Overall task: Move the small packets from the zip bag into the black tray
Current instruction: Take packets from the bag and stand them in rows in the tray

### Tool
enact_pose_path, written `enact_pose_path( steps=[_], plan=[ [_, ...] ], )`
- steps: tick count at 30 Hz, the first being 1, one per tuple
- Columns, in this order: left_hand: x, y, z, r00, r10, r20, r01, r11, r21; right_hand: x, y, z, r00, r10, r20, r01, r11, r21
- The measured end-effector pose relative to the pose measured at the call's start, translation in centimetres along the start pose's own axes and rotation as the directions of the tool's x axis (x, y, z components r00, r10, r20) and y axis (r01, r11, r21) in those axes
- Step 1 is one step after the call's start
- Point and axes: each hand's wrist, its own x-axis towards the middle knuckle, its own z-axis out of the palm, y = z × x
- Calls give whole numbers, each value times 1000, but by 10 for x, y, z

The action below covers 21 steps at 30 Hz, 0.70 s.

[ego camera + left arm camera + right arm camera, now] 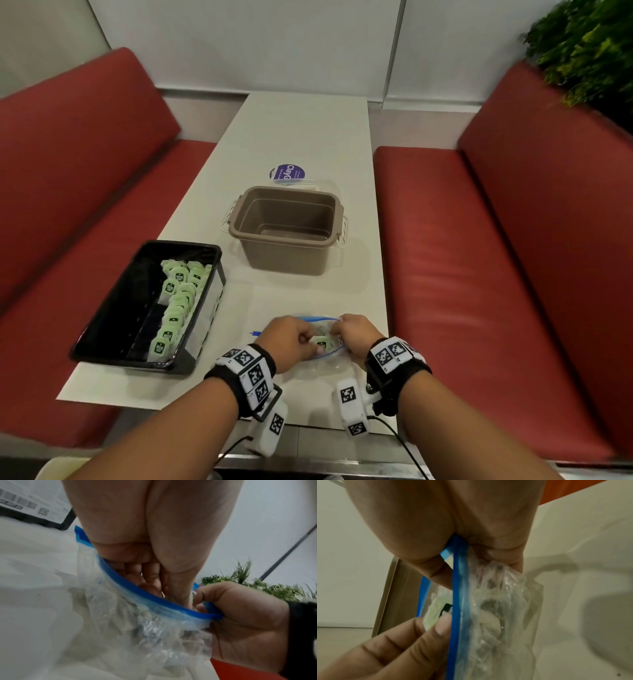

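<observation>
Left hand: my left hand [291,339] is at the mouth of the zip bag [330,359], fingers curled; its fingertips [440,627] pinch one pale green packet [436,609] just at the bag's blue zip strip [458,588]; in the left wrist view my fingers reach down inside the opening

Right hand: my right hand [356,334] is just beside the left, on the bag's right end; thumb and fingers are closed on the blue strip and the bunched clear plastic below it, holding the mouth open

Zip bag: it lies crumpled on the white table [308,137] right at the near edge, between my two hands; what else lies inside I cannot tell through the creased plastic

Packet: half out of the bag's mouth, between my hands, touching my left fingertips

Black tray [113,308]: to my left, apart from the bag; a row of green packets [178,301] lies along its right side

Brown tub [286,228]: beyond the bag, mid-table; a round purple sticker [286,173] lies behind it

Seats: red benches [496,257] on both sides of the table
</observation>
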Motion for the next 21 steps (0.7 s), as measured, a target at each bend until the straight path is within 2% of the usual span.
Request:
enact_pose_path(
  steps=[5, 13, 17, 21],
  plan=[
    [5, -1, -1, 989, -98, -110, 90, 993, -79, 10, 9, 3, 999, -34, -18, 35, 999, 31],
    [11, 18, 4, 992, -128, -17, 129, 986, 108, 15, 11, 6, 1000, -17, 13, 15, 983, 181],
    [13, 24, 2, 995, -90, -37, 95, 979, 181, 9, 6, 5, 1000, -16, 14, 13, 980, 199],
    [8, 27, -14, 990, -21, -137, 38, 992, 124, -1, -4, 2, 1000, 17, 26, -22, 979, 201]
  ],
)
